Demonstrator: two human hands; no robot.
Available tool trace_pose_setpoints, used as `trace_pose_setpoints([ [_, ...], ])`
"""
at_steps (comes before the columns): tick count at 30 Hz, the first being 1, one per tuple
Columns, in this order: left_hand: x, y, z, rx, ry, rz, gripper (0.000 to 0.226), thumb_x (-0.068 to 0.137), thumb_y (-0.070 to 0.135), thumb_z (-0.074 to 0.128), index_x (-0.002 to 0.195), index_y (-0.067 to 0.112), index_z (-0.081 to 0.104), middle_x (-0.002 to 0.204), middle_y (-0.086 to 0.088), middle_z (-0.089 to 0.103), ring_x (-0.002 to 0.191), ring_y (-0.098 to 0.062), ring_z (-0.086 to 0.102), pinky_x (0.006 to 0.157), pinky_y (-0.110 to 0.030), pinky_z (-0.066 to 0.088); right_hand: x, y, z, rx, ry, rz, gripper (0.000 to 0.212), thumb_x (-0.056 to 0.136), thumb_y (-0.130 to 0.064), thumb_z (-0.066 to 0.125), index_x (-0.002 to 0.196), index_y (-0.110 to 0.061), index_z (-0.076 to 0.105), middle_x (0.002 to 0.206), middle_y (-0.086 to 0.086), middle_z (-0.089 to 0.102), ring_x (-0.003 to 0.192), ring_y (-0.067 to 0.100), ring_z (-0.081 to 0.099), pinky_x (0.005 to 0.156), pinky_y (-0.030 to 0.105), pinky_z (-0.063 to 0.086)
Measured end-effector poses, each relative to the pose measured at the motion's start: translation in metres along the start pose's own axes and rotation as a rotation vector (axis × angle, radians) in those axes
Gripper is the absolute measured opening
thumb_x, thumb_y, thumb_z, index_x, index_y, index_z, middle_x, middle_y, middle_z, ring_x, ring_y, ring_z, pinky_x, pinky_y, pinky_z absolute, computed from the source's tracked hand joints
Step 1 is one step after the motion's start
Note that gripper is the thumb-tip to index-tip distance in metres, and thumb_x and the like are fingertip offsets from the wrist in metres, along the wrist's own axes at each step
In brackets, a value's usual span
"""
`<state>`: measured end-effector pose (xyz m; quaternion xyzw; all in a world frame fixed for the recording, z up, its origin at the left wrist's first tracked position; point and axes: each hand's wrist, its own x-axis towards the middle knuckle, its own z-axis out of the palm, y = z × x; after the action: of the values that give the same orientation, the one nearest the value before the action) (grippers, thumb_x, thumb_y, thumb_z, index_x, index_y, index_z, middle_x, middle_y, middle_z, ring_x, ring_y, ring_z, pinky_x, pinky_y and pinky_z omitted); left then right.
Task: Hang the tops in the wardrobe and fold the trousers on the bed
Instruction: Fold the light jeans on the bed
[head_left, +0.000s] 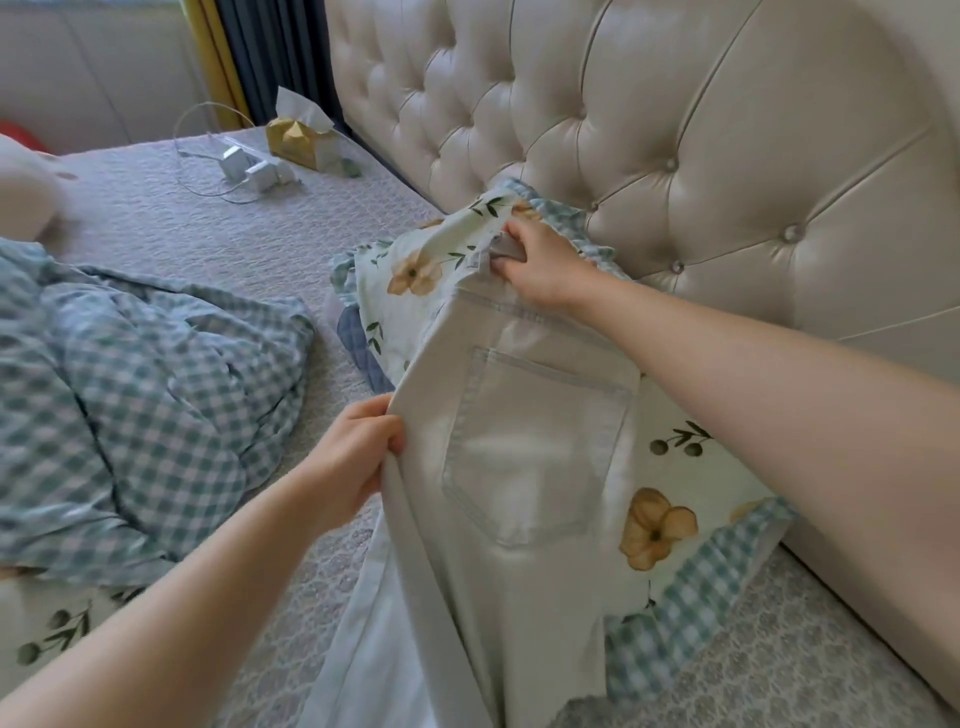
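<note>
Pale cream trousers (519, 441) are held up over the bed (218, 234), back pocket facing me, legs trailing down toward the bottom edge of the view. My right hand (535, 265) grips the waistband at its far end, near the headboard. My left hand (358, 457) pinches the trousers' left edge at hip height. Under the trousers lies a flowered pillow (670, 467) with a blue gingham frill, leaning against the headboard.
A blue gingham quilt (145, 395) is bunched on the left of the bed. A tufted cream headboard (675, 130) fills the right. At the far side lie a yellow tissue pack (298, 137), white chargers with a cable (249, 166), and dark curtains (280, 52).
</note>
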<state>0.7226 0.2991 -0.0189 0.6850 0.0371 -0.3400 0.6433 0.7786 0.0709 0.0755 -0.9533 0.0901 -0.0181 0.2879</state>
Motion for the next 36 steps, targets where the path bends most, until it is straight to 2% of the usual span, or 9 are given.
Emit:
trace_pose_setpoints([
  [3, 0.019, -0.003, -0.009, 0.022, 0.008, 0.013, 0.049, 0.081, -0.009, 0.037, 0.100, 0.018, 0.074, 0.074, -0.006, 0.067, 0.058, -0.016, 0.061, 0.047, -0.028, 0.049, 0.020, -0.008, 0.017, -0.031, 0.068, 0.016, 0.015, 0.094, -0.027, 0.055, 0.107, -0.020, 0.051, 0.115, 0.001, 0.058, 0.115, 0.029, 0.052, 0.106, 0.056, 0.032],
  [8, 0.046, -0.025, -0.016, -0.003, 0.058, -0.002, 0.039, 0.089, -0.003, 0.041, 0.101, 0.019, 0.072, 0.084, -0.006, 0.072, 0.068, -0.018, 0.067, 0.054, -0.032, 0.055, 0.046, -0.002, 0.055, -0.134, 0.078, 0.092, 0.008, 0.095, -0.029, 0.054, 0.099, -0.026, 0.047, 0.114, 0.004, 0.060, 0.112, 0.030, 0.052, 0.108, 0.053, 0.023],
  [12, 0.063, -0.048, -0.012, -0.059, 0.071, -0.038, 0.021, 0.101, 0.015, 0.051, 0.111, 0.010, 0.068, 0.105, -0.012, 0.073, 0.082, -0.023, 0.070, 0.065, -0.034, 0.060, 0.053, 0.024, 0.075, -0.188, 0.105, 0.162, 0.023, 0.092, -0.034, 0.060, 0.110, -0.025, 0.050, 0.119, 0.003, 0.060, 0.118, 0.030, 0.050, 0.105, 0.053, 0.023],
  [18, 0.067, -0.074, -0.006, -0.095, 0.217, -0.047, 0.030, 0.097, 0.029, 0.061, 0.102, 0.000, 0.069, 0.093, -0.014, 0.075, 0.068, -0.022, 0.072, 0.058, -0.031, 0.059, 0.053, 0.039, 0.079, -0.205, 0.140, 0.073, 0.038, 0.089, -0.040, 0.064, 0.119, -0.022, 0.049, 0.123, 0.002, 0.059, 0.118, 0.028, 0.050, 0.099, 0.049, 0.032],
  [22, 0.057, -0.076, 0.001, -0.090, 0.249, -0.050, 0.025, 0.096, 0.026, 0.062, 0.098, 0.003, 0.069, 0.087, -0.010, 0.075, 0.066, -0.018, 0.070, 0.061, -0.031, 0.061, 0.038, 0.031, 0.076, -0.412, 0.234, -0.070, 0.039, 0.091, -0.033, 0.063, 0.124, -0.016, 0.049, 0.128, 0.007, 0.052, 0.120, 0.030, 0.046, 0.096, 0.043, 0.035],
  [25, 0.039, -0.083, 0.010, 0.017, 0.225, -0.080, 0.009, 0.092, 0.017, 0.065, 0.096, 0.009, 0.067, 0.094, -0.011, 0.073, 0.070, -0.015, 0.070, 0.066, -0.030, 0.060, 0.006, 0.028, 0.071, -0.582, 0.333, -0.145, 0.037, 0.092, -0.017, 0.059, 0.128, -0.011, 0.048, 0.130, 0.010, 0.049, 0.119, 0.030, 0.044, 0.095, 0.040, 0.037],
  [27, 0.023, -0.092, 0.015, 0.127, 0.234, -0.112, 0.010, 0.088, 0.012, 0.066, 0.097, 0.011, 0.063, 0.096, -0.012, 0.070, 0.078, -0.018, 0.070, 0.072, -0.033, 0.060, -0.027, 0.029, 0.071, -0.576, 0.366, -0.172, 0.039, 0.091, -0.008, 0.057, 0.129, -0.009, 0.050, 0.133, 0.010, 0.048, 0.121, 0.030, 0.043, 0.097, 0.039, 0.037],
  [33, -0.035, -0.134, 0.030, 0.402, 0.249, -0.170, 0.038, 0.079, 0.025, 0.073, 0.110, 0.012, 0.056, 0.101, -0.006, 0.065, 0.094, -0.021, 0.063, 0.084, -0.037, 0.052, -0.175, 0.037, 0.093, -0.378, 0.448, -0.137, 0.028, 0.087, -0.010, 0.065, 0.115, -0.013, 0.062, 0.119, 0.006, 0.056, 0.114, 0.029, 0.045, 0.093, 0.035, 0.039],
  [36, -0.059, -0.152, 0.033, 0.429, 0.235, -0.171, 0.030, 0.082, 0.026, 0.071, 0.103, 0.008, 0.058, 0.097, -0.008, 0.066, 0.096, -0.026, 0.065, 0.088, -0.042, 0.053, -0.240, 0.042, 0.112, -0.295, 0.515, -0.034, 0.027, 0.085, -0.013, 0.068, 0.112, -0.012, 0.060, 0.112, 0.005, 0.056, 0.106, 0.026, 0.045, 0.088, 0.031, 0.037],
])
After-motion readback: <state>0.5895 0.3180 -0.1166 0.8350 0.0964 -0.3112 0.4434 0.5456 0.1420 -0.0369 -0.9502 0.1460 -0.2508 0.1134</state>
